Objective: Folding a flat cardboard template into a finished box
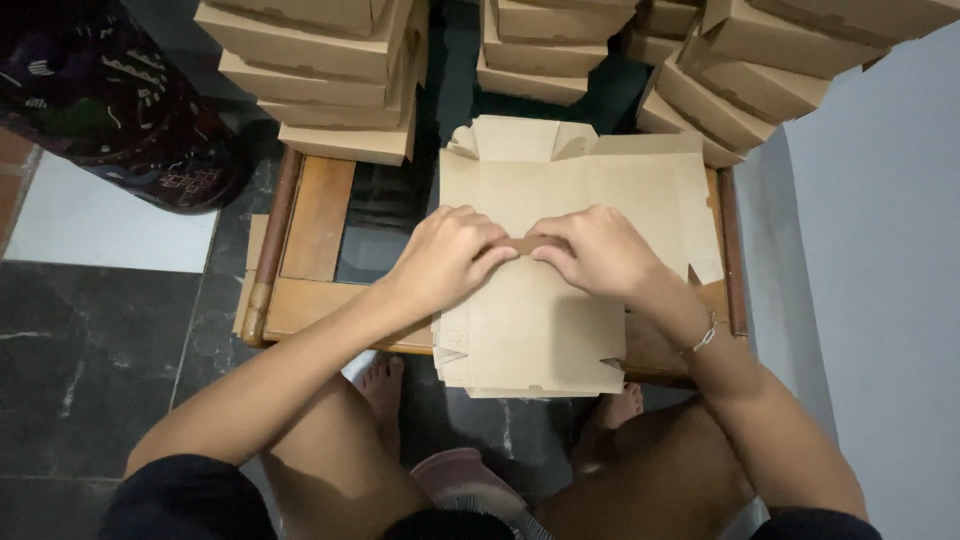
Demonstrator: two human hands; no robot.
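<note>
A flat, unfolded brown cardboard box blank (560,250) lies on top of a stack of like blanks on a low wooden tabletop (300,300), its long axis running near to far, from the near edge over the person's knees to the flaps at the far end. Both hands meet at its middle, side by side and touching at the fingertips. The left hand (445,255) comes in from the left, fingers curled and pinched narrow on a small folded strip of the cardboard; the right hand (595,250), with a chain bracelet at the wrist, comes in from the right and pinches the same strip from its side. Neither is nearer: the crease they grip runs left to right between them, across the blank's long axis. Beyond the tabletop, stacks of finished brown boxes (320,70) stand at the far left, centre and right, well apart from the hands.
</note>
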